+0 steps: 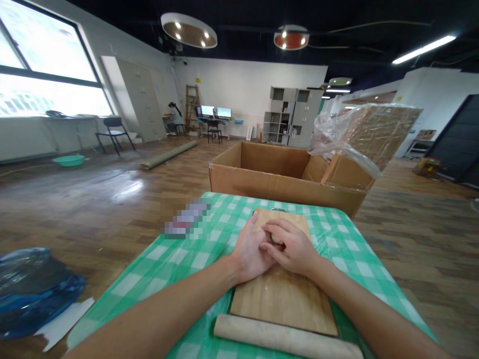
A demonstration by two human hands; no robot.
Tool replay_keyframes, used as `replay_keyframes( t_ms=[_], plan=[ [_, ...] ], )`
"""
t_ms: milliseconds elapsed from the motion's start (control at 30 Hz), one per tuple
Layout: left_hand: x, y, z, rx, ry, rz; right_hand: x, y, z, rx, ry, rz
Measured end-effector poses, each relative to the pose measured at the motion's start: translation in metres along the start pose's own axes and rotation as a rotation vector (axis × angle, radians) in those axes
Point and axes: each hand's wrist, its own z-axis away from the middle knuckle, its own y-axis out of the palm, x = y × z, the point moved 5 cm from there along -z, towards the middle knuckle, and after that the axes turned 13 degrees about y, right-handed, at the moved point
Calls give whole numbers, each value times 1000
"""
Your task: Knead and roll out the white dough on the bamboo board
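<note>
We hold a pale lump (pixel 277 238) in our curled right hand (pixel 294 246) against our spread left hand (pixel 250 253), above the board (pixel 282 303); we seem to be shaping it, which next calls for even pressure.

Open-plan office, w/ stored goods about. Office signs: two lit PC monitors (pixel 223 113) on a far desk (pixel 204 119), a seated person (pixel 175 115) far left, grey cabinets (pixel 310 112) w/ open compartments by the far wall (pixel 239 89). Storeroom signs: lg. cardboard box (pixel 273 183) fairly near, plastic-wrapped carton (pixel 385 129) to its right, wooden ladder (pixel 192 102) far left, rolled mat (pixel 168 155) on wood-look floor (pixel 411 259). Lg. window (pixel 52 45) left; dark ceiling (pixel 239 25) w/ round light fittings (pixel 189 32).
</note>
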Motion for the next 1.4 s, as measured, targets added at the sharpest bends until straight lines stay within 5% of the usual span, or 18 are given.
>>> replay_keyframes(
  t_ms=[167,333,467,600,767,933,1067,1200,1400],
  plan=[
    [6,0,4,42,-123,-36,-13,-8,0,-95,96,-65],
    [-3,-15,-2,-181,-12,-146,-46,-23,-2,-322,575,-330],
    [-14,-29,-4,-338,119,-230,-67,-1,4,-201,1011,-959],
    [-16,-32,-5,-379,161,-234,-66,14,4,-79,1124,-1190],
    [-11,-35,-7,-344,145,-241,-60,17,-3,-102,968,-1184],
    [-4,-29,-8,-254,95,-234,-40,5,-6,-189,570,-636],
    [0,-16,-7,-176,112,-222,-19,8,-1,-104,329,-315],
    [-1,-16,-7,-216,166,-291,-15,14,6,3,278,-231],
    [-10,-26,-7,-296,132,-376,-19,8,6,-67,326,-374]
  ],
)
